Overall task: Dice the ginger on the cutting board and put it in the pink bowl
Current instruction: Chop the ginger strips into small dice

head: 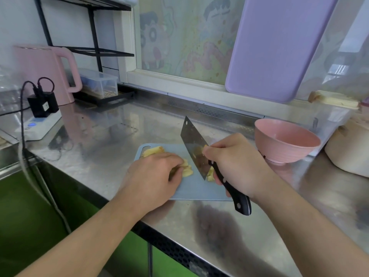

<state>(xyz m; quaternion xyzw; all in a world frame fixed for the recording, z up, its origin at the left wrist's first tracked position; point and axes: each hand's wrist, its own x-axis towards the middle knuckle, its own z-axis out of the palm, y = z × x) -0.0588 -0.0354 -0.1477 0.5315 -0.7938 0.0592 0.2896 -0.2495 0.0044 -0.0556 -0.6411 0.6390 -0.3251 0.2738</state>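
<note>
The left hand (153, 172) presses curled fingers onto pale yellow sliced ginger (186, 169) on the grey-blue plastic cutting board (191, 188); the right hand (235, 162) grips the black-handled steel cleaver (194, 145), its blade just right of the pile. The empty pink ribbed bowl (285, 139) stands on the steel table (111, 136), nearer the right hand.

The bench (111, 134) was bare metal, shiny but scuffed, throwing back blurred reflections. The cutting board (191, 188) near its front edge looked like smooth, matt plastic. The cleaver (192, 140) had a dull steel blade and a glossy black riveted handle. The pink bowl (283, 144) showed a soft satin sheen. The ginger (187, 169) looked moist and fibrous. The pink kettle (44, 72) toward the left back corner seemed matt plastic.
</note>
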